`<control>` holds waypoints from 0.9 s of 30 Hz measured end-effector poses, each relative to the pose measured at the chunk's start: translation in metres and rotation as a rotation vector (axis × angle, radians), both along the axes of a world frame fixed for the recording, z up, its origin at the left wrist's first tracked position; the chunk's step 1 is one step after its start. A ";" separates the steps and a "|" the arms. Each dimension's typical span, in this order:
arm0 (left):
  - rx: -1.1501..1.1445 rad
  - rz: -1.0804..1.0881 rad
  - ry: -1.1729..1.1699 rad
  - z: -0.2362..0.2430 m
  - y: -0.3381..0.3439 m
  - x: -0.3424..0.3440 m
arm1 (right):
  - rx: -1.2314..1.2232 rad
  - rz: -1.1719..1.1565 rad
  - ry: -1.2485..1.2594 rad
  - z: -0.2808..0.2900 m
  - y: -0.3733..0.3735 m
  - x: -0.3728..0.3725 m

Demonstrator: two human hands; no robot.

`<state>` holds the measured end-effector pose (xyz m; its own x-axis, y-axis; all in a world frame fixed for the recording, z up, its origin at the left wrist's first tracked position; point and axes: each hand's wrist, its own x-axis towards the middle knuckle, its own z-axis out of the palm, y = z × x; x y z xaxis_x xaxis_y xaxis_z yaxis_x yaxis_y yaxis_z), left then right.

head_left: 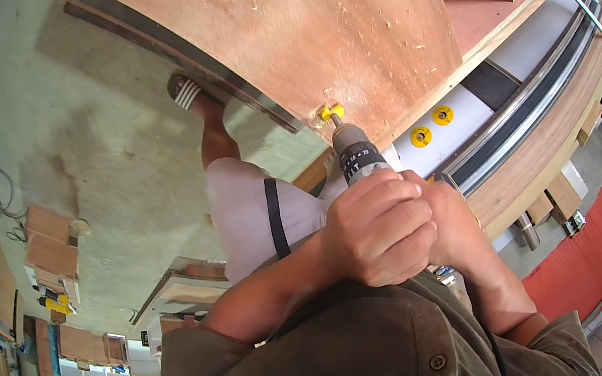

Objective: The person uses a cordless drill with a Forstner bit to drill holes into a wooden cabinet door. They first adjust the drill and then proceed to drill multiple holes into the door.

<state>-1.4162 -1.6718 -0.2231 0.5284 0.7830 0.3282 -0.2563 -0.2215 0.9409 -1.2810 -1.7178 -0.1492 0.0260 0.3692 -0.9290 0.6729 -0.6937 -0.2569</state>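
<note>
**Both hands on the drill at the plywood edge**

A workshop with a concrete floor (pixel 94 143) spreads out at nine o'clock, with wood offcuts (pixel 52 249) lying on it. Nearest, the left hand (pixel 375 227) clamps over the drill's grip, and the right hand (pixel 450 223) wraps in beside it at three o'clock. The drill (pixel 357 156) points toward twelve, its yellow-collared bit (pixel 330 113) touching the lower edge of the plywood panel (pixel 306 28). Driving well here likely means keeping the drill square and pressing steadily. The drill's handle and trigger are hidden under the fingers, and the bit's tip is too small to make out. A second person's sandalled leg (pixel 207 124) stands beyond.
</note>
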 end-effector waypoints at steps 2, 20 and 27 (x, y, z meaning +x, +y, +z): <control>-0.024 -0.024 0.002 0.001 0.000 0.005 | 0.058 0.003 0.018 -0.003 -0.008 0.006; -0.037 -0.022 0.024 0.006 -0.003 0.003 | 0.123 -0.044 0.126 -0.004 -0.016 0.003; -0.051 -0.061 -0.006 0.002 0.007 -0.002 | 0.133 -0.066 0.135 0.003 -0.001 -0.004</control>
<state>-1.4186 -1.6650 -0.2211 0.5740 0.7652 0.2917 -0.2734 -0.1567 0.9491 -1.2848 -1.7184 -0.1462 -0.0669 0.4906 -0.8688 0.5802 -0.6893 -0.4339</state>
